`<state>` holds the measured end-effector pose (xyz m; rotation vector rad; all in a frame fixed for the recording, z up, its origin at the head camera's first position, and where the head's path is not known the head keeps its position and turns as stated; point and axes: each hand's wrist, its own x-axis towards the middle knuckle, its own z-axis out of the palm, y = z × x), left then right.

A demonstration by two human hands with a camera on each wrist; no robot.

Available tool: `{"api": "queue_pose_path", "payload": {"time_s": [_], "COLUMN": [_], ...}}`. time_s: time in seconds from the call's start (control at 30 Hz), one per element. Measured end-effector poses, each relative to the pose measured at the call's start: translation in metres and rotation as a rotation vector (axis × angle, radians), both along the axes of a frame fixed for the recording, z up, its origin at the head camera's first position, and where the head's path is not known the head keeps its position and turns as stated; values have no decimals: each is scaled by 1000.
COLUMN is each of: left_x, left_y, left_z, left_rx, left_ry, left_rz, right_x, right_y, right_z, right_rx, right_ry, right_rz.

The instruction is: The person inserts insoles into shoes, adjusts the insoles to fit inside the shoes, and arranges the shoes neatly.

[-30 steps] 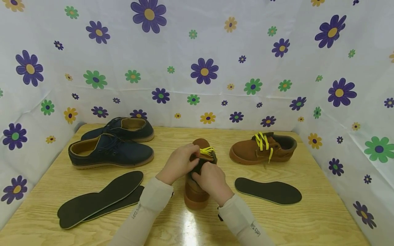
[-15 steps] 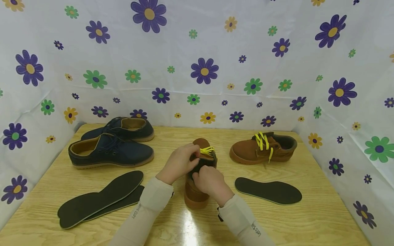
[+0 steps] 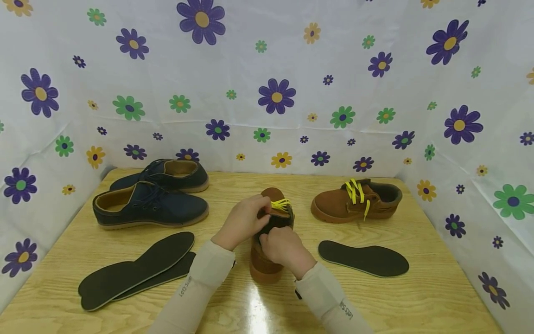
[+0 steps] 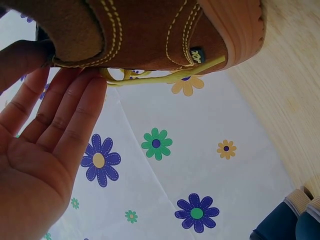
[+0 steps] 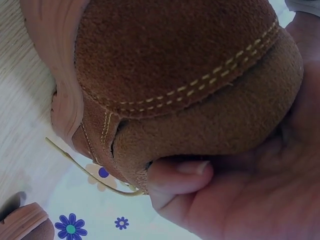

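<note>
A brown suede shoe (image 3: pixel 266 265) with yellow laces (image 3: pixel 281 204) stands at the middle of the table, heel toward me. My left hand (image 3: pixel 246 222) pinches the edge of its opening by the tongue. In the left wrist view the fingers (image 4: pixel 75 110) lie along the laced side, the thumb over the edge. My right hand (image 3: pixel 285 246) is bent into the opening near the heel. In the right wrist view its thumb (image 5: pixel 177 180) lies at the padded collar (image 5: pixel 210 125). The other right fingertips are hidden, and I cannot tell what they hold. The shoe's inside looks dark.
A matching brown shoe (image 3: pixel 333 206) stands at the back right, with one dark insole (image 3: pixel 365 260) before it. Two navy shoes (image 3: pixel 183 211) (image 3: pixel 200 178) are at the back left. Two overlapping insoles (image 3: pixel 137 266) lie at the front left. Flowered cloth (image 3: pixel 233 153) surrounds the wooden table (image 3: pixel 425 297).
My right hand has dropped slightly toward the heel inside the shoe's opening, showing more of the dark inside. My left hand and the shoe have stayed in place.
</note>
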<state>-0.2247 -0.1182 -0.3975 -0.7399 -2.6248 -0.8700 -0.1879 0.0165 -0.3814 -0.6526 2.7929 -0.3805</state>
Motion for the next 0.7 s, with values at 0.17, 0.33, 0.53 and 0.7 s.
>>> {"api": "queue_pose_path", "payload": {"time_s": [0.17, 0.33, 0.53, 0.7], "left_x": [-1, -2, -1, 0], "left_y": [0, 0, -1, -1], "left_z": [0, -1, -2, -2], "left_rx": [3, 4, 7, 8], "left_ry": [0, 5, 5, 8], "left_rz": [-1, -7, -8, -6], "right_x": [-3, -4, -4, -4], "right_y": [-1, -3, -6, -7], "right_z": [0, -1, 0, 1], "right_rx": [45, 115, 192, 209], "right_ry": [-20, -7, 10, 12], "right_rz": [-14, 33, 83, 81]}}
